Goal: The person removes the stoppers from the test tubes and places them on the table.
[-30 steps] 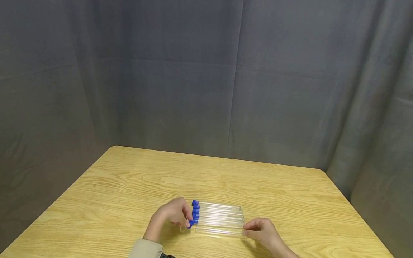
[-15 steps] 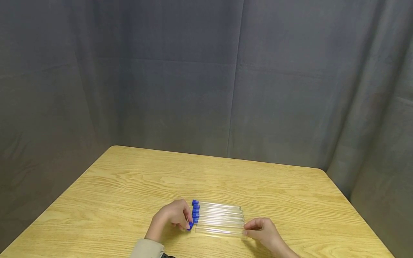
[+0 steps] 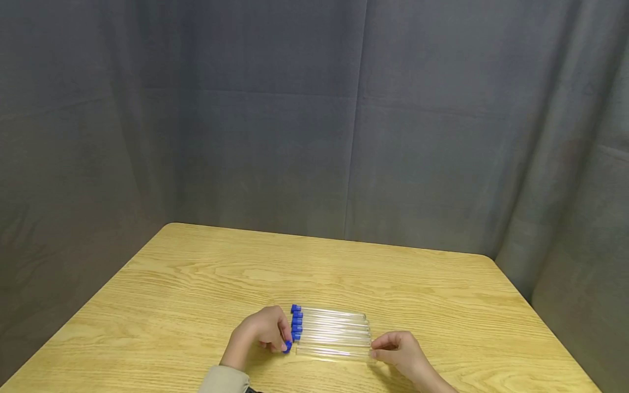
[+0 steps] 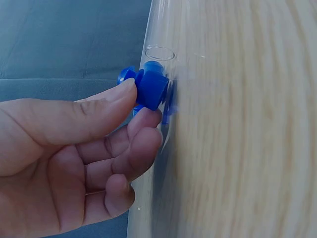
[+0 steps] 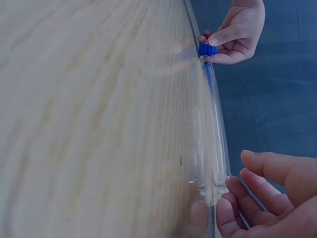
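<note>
Currently, both hands work low on the wooden table (image 3: 221, 278); dial centred on the nearest tube, head view.

Left hand (image 3: 265, 328): at nine o'clock. Forearm rises from eight, sleeve (image 3: 224, 379) at the cuff, wrist arched, back of hand uppermost, fingers slanting down toward four. Thumb and forefinger clamped on a blue stopper (image 4: 152, 90); the other fingers curl loosely, clear of it. Stopper sits just beside the tube's mouth, a slight gap between.

Uncapped tube (image 3: 334, 352): clear, lying flat on the table, mouth toward nine, rounded end toward three.

Right hand (image 3: 405, 356): at three o'clock. Forearm comes in from about four, hand aimed at ten. Thumb and fingers bent, apart from each other; in the right wrist view a fingertip meets the tube's rounded end while the thumb stands off. Cannot tell how hard it presses.

At twelve, just beyond: five capped tubes (image 3: 334, 326) side by side, nearly parallel, their blue caps (image 3: 297, 322) all toward nine. Grey curtain (image 3: 245, 136) behind the table, farther off at twelve.
</note>
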A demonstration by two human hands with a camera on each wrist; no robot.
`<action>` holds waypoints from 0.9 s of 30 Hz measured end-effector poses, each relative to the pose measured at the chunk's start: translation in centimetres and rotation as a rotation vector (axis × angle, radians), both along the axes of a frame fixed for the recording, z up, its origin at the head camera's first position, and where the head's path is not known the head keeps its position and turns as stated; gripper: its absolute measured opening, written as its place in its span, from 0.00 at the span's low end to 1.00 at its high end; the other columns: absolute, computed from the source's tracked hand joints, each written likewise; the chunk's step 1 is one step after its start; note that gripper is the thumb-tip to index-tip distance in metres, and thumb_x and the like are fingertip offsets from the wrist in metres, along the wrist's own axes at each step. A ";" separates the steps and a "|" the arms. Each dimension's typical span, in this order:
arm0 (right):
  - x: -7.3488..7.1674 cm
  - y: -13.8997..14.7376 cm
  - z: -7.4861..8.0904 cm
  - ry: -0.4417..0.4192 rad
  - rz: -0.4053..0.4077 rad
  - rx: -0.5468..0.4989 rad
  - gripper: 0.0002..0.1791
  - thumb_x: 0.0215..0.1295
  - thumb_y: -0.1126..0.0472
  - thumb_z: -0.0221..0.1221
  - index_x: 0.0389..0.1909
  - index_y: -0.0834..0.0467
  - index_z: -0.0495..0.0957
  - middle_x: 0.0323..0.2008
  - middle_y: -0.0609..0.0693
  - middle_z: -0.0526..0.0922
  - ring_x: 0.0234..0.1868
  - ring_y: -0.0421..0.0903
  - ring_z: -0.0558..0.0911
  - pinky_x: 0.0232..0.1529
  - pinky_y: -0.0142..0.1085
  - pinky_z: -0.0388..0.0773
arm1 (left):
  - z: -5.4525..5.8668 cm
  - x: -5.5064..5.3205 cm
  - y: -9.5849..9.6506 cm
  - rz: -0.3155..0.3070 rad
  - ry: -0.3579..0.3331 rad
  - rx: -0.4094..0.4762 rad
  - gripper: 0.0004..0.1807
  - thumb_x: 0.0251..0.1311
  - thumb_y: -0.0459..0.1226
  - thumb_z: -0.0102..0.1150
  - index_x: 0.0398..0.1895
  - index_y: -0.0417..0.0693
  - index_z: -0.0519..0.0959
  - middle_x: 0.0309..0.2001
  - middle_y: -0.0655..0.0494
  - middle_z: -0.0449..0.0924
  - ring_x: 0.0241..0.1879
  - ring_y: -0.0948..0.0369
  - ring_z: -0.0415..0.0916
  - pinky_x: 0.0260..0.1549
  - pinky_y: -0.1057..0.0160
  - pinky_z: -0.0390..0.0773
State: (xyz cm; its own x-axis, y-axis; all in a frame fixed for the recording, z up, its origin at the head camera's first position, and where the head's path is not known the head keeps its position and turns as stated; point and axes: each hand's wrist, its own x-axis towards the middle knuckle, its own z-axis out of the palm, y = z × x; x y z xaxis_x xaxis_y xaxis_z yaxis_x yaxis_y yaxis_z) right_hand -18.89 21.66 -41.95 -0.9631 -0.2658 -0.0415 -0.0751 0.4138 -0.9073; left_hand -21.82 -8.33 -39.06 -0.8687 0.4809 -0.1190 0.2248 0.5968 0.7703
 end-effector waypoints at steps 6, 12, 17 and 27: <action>0.0 0.0 0.0 -0.003 -0.007 0.002 0.12 0.52 0.66 0.61 0.33 0.72 0.75 0.30 0.50 0.78 0.31 0.44 0.73 0.34 0.34 0.74 | -0.1 0.0 0.0 0.005 -0.002 -0.008 0.08 0.39 0.19 0.62 0.18 0.39 0.79 0.12 0.56 0.73 0.10 0.67 0.64 0.10 0.75 0.60; 0.1 -0.2 0.2 -0.010 -0.016 0.008 0.13 0.52 0.65 0.62 0.33 0.71 0.76 0.29 0.49 0.77 0.31 0.44 0.73 0.35 0.36 0.74 | -0.2 0.0 0.1 0.022 -0.014 -0.028 0.09 0.39 0.19 0.62 0.18 0.40 0.79 0.12 0.55 0.74 0.10 0.66 0.66 0.09 0.75 0.61; 0.1 -0.1 0.1 -0.005 -0.012 0.022 0.12 0.53 0.65 0.61 0.33 0.71 0.75 0.29 0.50 0.78 0.31 0.44 0.73 0.36 0.38 0.73 | -0.3 0.1 0.0 0.033 -0.016 -0.031 0.09 0.38 0.19 0.62 0.18 0.40 0.80 0.13 0.55 0.75 0.11 0.65 0.68 0.10 0.75 0.62; 0.0 0.0 -0.1 -0.007 -0.019 0.035 0.11 0.53 0.67 0.60 0.33 0.72 0.75 0.30 0.51 0.78 0.31 0.44 0.73 0.36 0.39 0.74 | -0.3 0.0 -0.2 0.024 -0.011 -0.018 0.09 0.38 0.18 0.62 0.19 0.40 0.80 0.14 0.55 0.75 0.11 0.65 0.70 0.10 0.75 0.63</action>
State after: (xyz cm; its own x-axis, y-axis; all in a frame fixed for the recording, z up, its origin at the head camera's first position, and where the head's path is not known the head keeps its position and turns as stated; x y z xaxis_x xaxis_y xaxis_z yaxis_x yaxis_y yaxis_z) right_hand -18.87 21.67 -42.05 -0.9677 -0.2456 -0.0576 -0.0601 0.4464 -0.8928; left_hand -21.80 -8.51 -39.40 -0.8785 0.4576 -0.1371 0.2020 0.6159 0.7615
